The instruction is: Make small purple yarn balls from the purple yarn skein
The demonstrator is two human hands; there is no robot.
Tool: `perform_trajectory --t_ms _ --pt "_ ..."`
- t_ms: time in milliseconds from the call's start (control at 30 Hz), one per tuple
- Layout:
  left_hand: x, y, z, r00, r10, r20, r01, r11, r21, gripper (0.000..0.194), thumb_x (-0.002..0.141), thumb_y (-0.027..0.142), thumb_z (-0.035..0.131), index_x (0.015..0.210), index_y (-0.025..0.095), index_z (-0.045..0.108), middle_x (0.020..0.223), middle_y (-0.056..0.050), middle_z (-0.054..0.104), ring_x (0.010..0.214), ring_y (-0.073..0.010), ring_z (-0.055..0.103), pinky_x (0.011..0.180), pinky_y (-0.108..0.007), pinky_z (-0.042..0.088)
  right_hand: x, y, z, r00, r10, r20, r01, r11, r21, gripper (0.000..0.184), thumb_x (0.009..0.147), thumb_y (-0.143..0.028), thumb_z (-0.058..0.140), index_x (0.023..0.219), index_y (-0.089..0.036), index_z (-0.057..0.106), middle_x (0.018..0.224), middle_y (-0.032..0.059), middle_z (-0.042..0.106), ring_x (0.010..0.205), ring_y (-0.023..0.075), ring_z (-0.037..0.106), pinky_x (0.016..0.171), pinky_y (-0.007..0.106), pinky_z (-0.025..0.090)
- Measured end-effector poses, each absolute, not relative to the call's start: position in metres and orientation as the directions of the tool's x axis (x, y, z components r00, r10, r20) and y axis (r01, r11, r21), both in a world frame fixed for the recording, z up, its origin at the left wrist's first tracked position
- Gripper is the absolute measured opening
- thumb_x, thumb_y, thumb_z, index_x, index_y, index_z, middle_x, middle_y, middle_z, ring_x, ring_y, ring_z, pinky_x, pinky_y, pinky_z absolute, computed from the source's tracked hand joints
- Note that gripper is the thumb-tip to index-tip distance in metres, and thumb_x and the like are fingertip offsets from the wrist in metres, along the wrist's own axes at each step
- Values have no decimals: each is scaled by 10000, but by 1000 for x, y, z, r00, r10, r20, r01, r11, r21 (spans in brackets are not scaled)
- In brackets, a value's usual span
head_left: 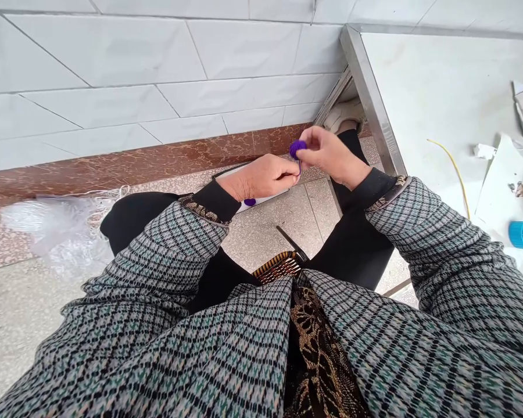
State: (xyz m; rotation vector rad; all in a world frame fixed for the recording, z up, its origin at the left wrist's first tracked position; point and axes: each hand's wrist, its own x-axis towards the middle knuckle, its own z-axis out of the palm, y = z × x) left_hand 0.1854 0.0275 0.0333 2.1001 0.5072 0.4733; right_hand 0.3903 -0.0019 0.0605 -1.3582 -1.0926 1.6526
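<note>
My right hand [333,158] grips a small purple yarn ball [296,148] between thumb and fingers. A short purple strand runs down from the ball to my left hand [268,175], whose fingers are closed in a pinch on it. Both hands are close together in front of me, above the floor between my knees. Below my left wrist, a second bit of purple yarn [250,202] shows against a white surface [265,200], partly hidden by my forearm.
A white-topped table with a metal edge [375,98] stands to the right. On it lie a yellow strand [455,171], a blue cap [522,234] and paper scraps. Clear plastic bags [65,232] lie on the left floor. A tiled wall [113,52] rises ahead; a woven chair edge [279,267] shows beneath me.
</note>
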Motion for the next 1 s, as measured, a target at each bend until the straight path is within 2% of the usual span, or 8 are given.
perform_trajectory --t_ms 167,300,467,567,700,767,867,1000 --pt "166 36 36 771 618 156 263 -531 805 201 886 207 562 693 196 618 656 -5 607 674 -148 556 728 -289 472 387 -9 71 -462 715 -525 231 -474 -849 277 770 6 860 898 -154 673 753 -8 678 612 92 610 572 204 562" --pt "155 43 27 733 673 99 314 -465 828 215 900 223 542 698 192 606 658 3 580 673 -148 537 725 -294 461 386 -9 81 -527 766 -369 -100 -486 -868 354 796 -193 930 1021 -156 659 810 -16 701 635 92 643 631 225 619" --pt "162 29 28 828 558 48 243 -436 867 208 895 260 549 701 203 598 637 21 561 642 -137 513 711 -282 450 388 -1 75 -199 937 -287 -322 -339 -884 296 920 -228 872 1004 -209 588 818 -38 668 713 79 663 713 185 636" --pt "168 22 35 881 471 43 196 -446 874 201 875 261 572 684 207 604 612 24 553 626 -135 515 707 -281 451 390 1 63 -169 922 -348 -150 -373 -916 279 914 -129 846 958 -209 582 780 -35 642 672 86 640 664 194 620" --pt "168 25 38 826 556 89 205 -445 872 178 853 262 569 694 203 622 620 16 567 640 -138 511 696 -282 437 391 -5 56 -357 800 -483 282 -400 -872 336 747 57 846 866 -186 646 722 -25 660 592 87 592 510 178 514" --pt "165 31 36 794 598 106 220 -446 868 176 841 260 564 680 202 607 616 14 557 647 -140 503 694 -283 427 390 -8 60 -474 705 -527 351 -397 -848 331 708 73 834 862 -175 678 738 -19 692 596 88 607 522 180 527" --pt "160 40 31 766 634 102 248 -438 864 176 834 250 550 668 201 582 618 15 541 647 -140 492 689 -290 412 388 -9 71 -579 659 -480 204 -453 -868 301 742 -15 854 935 -170 684 799 -19 722 636 90 646 611 204 595" --pt "158 41 26 751 656 74 282 -421 862 190 853 253 553 671 201 567 636 18 544 634 -137 476 676 -293 398 387 -6 80 -484 812 -326 -174 -455 -873 360 811 -197 912 1027 -174 624 806 -30 692 663 89 656 660 219 623"
